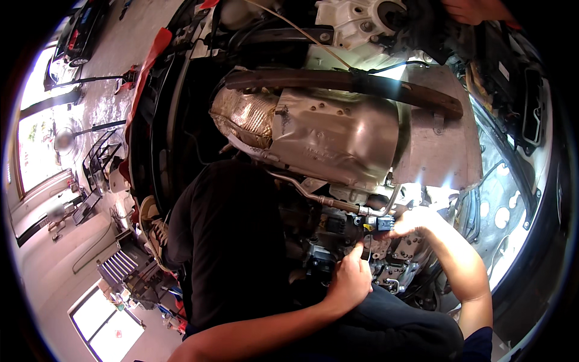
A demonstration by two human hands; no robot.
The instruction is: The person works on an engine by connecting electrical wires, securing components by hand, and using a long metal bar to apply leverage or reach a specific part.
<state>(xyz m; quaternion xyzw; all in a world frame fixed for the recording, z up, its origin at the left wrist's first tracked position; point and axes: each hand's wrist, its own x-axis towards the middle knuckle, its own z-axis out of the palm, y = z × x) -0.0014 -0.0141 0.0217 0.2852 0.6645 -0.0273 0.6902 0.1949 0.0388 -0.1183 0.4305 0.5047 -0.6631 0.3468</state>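
Observation:
At the lower middle of the engine bay, a small dark electrical connector (pixel 385 224) with a pale grey end sits beside a yellow clip (pixel 368 227). My right hand (pixel 408 224) reaches in from the right, fingers closed at the connector; their tips are partly in shade. From below comes my left hand (pixel 353 276), its index finger stretched up just under the yellow clip and the other fingers curled. Whatever it grips is hidden. Just beyond both hands, a metal pipe (pixel 338 205) crosses the engine. Cast metal engine parts (pixel 401 256) lie around the fingers.
A large metal heat shield (pixel 338 133) fills the middle, crossed by a brown bar (pixel 350 84). My dark-clothed leg (pixel 232 241) rests over the bay. Another person's hand (pixel 473 9) shows at the top right. A standing fan (pixel 65 140) is at the far left.

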